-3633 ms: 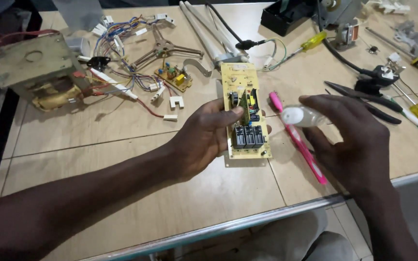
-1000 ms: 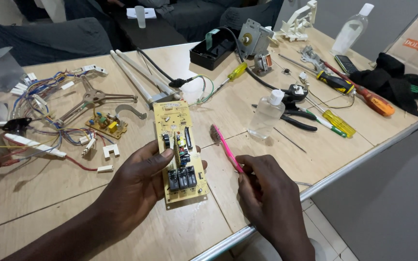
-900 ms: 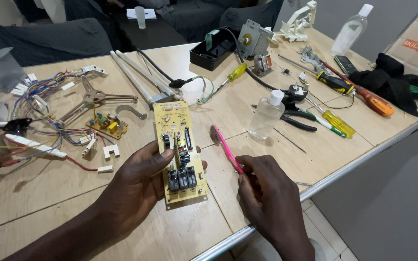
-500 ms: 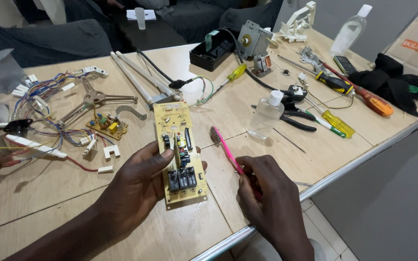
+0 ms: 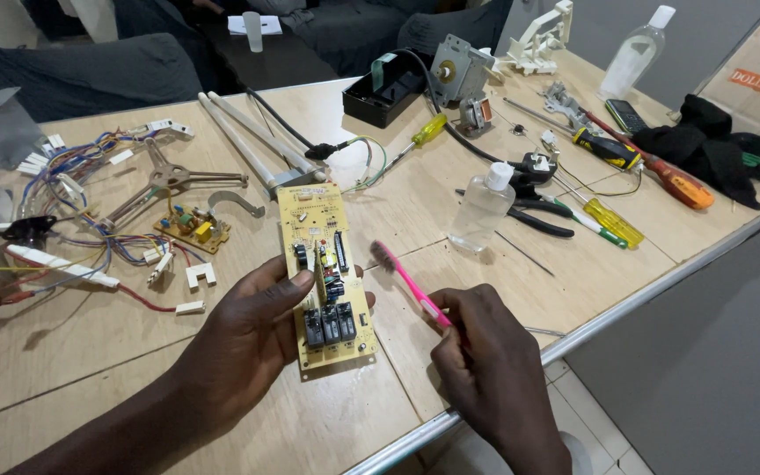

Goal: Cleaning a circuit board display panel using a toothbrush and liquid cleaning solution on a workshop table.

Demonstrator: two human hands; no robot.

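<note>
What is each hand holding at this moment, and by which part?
The left hand grips the yellow circuit board along its left edge, thumb on top. The right hand holds the pink toothbrush by its handle end, bristles pointing away.

The circuit board lies on the tabletop, toothbrush to its right, wire bundle left, bottle behind the toothbrush.
</note>
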